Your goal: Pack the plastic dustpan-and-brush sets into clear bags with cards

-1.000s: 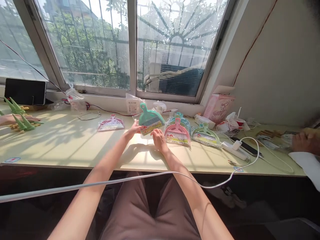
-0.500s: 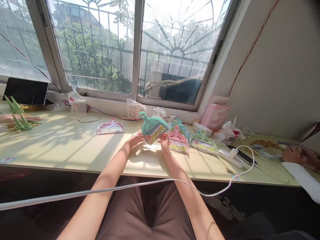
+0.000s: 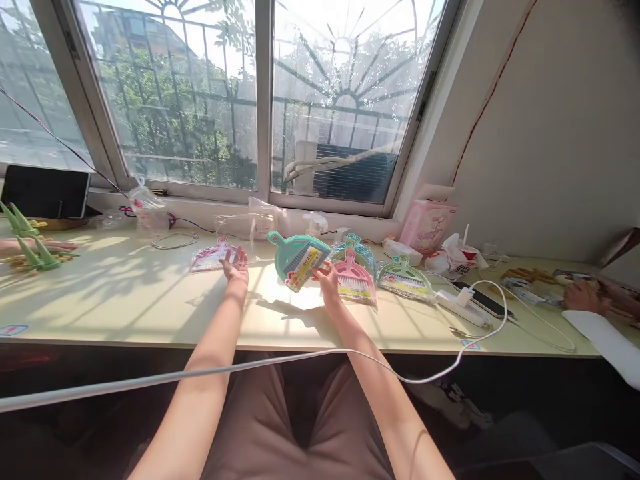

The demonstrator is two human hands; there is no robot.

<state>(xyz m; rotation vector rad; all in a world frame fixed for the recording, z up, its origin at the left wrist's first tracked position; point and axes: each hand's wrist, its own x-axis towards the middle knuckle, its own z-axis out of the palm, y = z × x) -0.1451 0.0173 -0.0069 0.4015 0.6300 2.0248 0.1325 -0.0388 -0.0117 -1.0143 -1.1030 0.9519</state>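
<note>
Above the pale table (image 3: 145, 313), the right hand (image 3: 329, 285) pinches a green dustpan (image 3: 289, 251) by one edge, so it could tip loose; the left hand (image 3: 236, 271) is spread.

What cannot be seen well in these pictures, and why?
- Head view: fine print on the held teal set, too small.
- Head view: right end of the left pink set, behind the left hand.
- Head view: lower parts of the rear sets, behind the front pink set.
- Head view: far-left arm, cut by the edge.
</note>
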